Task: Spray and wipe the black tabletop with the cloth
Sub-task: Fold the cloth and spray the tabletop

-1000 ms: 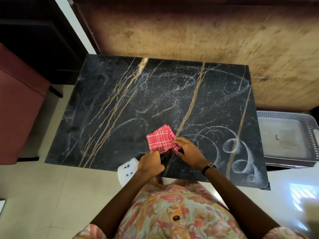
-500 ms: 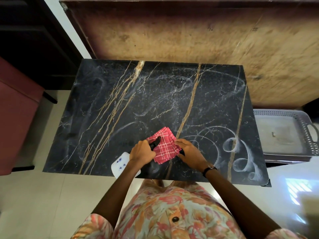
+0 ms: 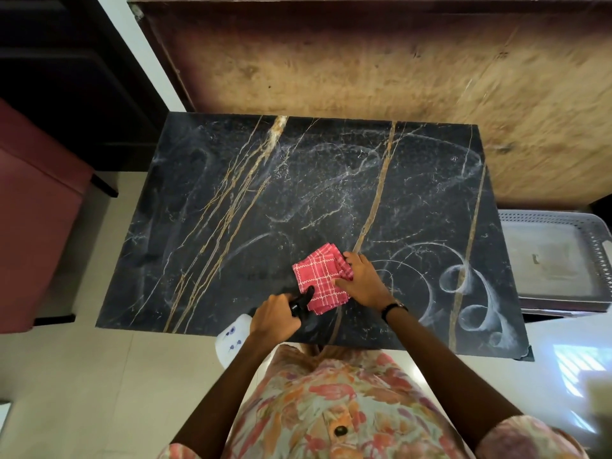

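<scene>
A: From the head camera, where is the cloth?

B: The red checked cloth [image 3: 323, 279], folded, lies flat on the black bench [image 3: 231, 200] close to the near edge, a little right of the middle. The right hand [image 3: 361, 281] rests on its right side, fingers spread and fairly straight, pressing it down.

A: And the other hand?

B: The left hand [image 3: 276, 318] is curled round the black trigger head of the spray bottle [image 3: 231, 337]. The nozzle reaches over the cloth's near-left corner; the bottle's white body hangs past the bench's near edge, above the floor [image 3: 82, 392].

A: How much room is there to move?

B: The far half and the whole left side of the bench lie bare, marked with pale wipe smears. Curled white streaks sit near the right and near-right edges. The near-right corner looks chipped.

A: What borders it?

B: A brown wooden panel [image 3: 364, 67] runs along the far edge, a grey perforated tray [image 3: 559, 256] sits just beside the right edge, and a maroon seat [image 3: 33, 220] stands well apart on the left.
</scene>
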Demonstrator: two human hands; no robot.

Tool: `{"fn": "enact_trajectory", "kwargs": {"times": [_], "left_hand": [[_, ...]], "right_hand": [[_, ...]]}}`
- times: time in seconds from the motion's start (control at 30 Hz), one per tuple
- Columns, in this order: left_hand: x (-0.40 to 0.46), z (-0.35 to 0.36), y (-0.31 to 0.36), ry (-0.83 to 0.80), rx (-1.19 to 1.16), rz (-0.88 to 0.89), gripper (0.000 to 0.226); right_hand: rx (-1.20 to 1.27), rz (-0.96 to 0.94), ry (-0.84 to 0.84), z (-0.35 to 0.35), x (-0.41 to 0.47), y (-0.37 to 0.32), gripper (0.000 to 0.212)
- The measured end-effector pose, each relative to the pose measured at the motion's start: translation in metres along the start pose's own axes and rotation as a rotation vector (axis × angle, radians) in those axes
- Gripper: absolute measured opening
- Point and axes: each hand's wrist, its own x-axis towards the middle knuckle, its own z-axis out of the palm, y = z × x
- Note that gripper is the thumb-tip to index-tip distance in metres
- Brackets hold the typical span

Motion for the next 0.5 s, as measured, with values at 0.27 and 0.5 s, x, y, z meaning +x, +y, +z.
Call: {"fn": "enact_trajectory", "kwargs": {"times": [0.27, 0.5], "left_hand": [[-0.013, -0.012, -0.009, 0.172, -0.333, -0.091, 0.026], [-0.027, -0.025, -0.048, 0.332, -0.540, -0.154, 0.012]], "right_hand": [[0.238, 0.201, -0.102, -0.005, 0.019, -0.011, 0.032], [0.597, 0.221, -0.244, 0.000, 0.004, -0.031, 0.021]]}}
